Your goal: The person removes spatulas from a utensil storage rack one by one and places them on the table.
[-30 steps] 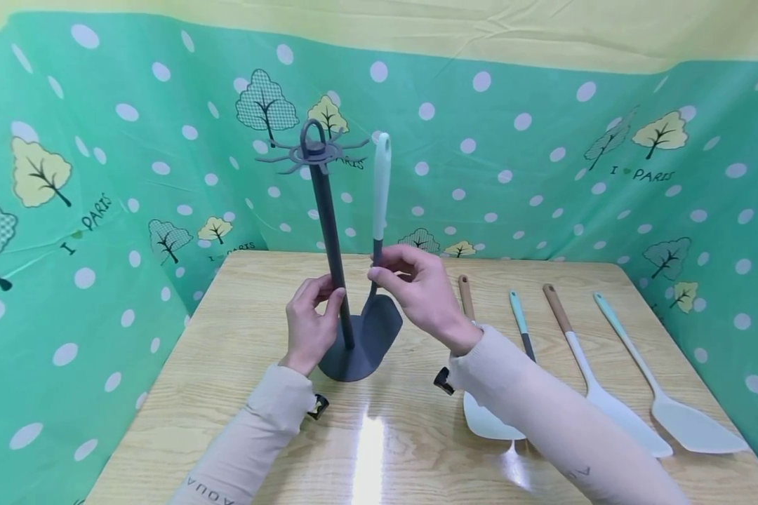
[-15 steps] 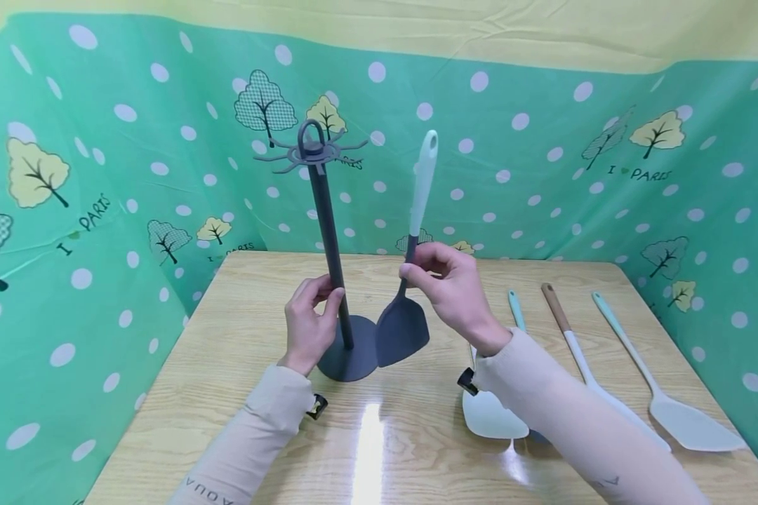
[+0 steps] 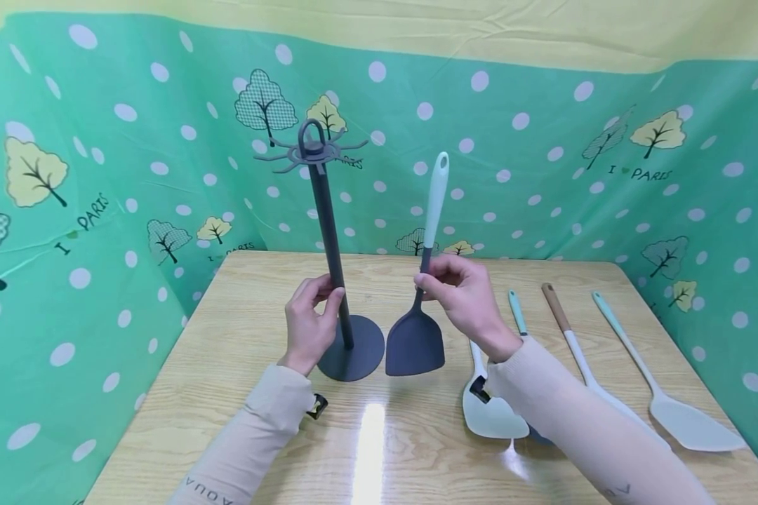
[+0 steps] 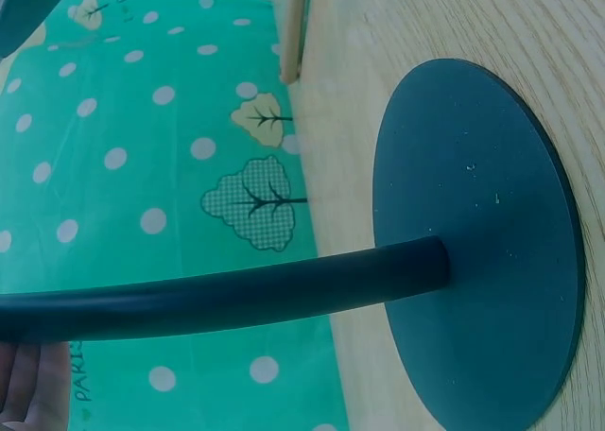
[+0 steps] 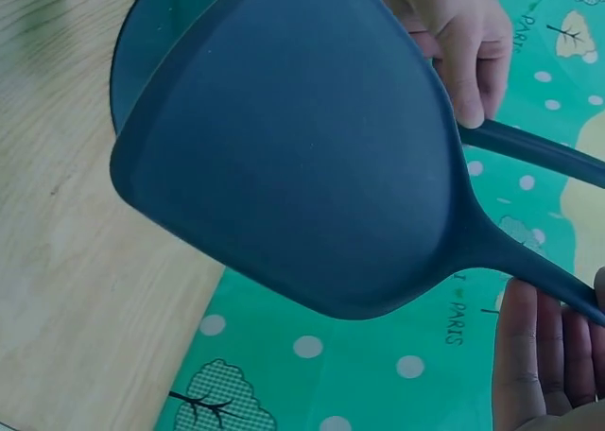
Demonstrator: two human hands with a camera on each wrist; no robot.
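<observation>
My left hand [image 3: 312, 322] grips the upright pole of a dark utensil stand [image 3: 330, 231], its round base flat on the table and its ring of hooks at the top. In my right hand [image 3: 467, 298] is a spatula [image 3: 415, 344] with a dark blade and a mint handle, pinched at its dark neck. The spatula stands nearly upright, blade down, just right of the base and apart from the pole. In the right wrist view, the spatula blade [image 5: 293, 157] partly hides the base. The left wrist view shows the base [image 4: 492, 232] and fingers [image 4: 33, 384] at the pole.
Several more utensils lie on the wooden table [image 3: 227, 393] to the right: a white turner [image 3: 489, 414] partly under my right arm, a mint-handled one [image 3: 518, 312], a brown-handled one [image 3: 557, 308] and a pale mint turner [image 3: 688, 421]. A green patterned curtain [image 3: 512, 175] surrounds the table.
My right hand has moved right, away from the stand, taking the spatula with it. The spatula has turned so its blade faces forward, and it has dropped slightly. My left hand stays on the pole.
</observation>
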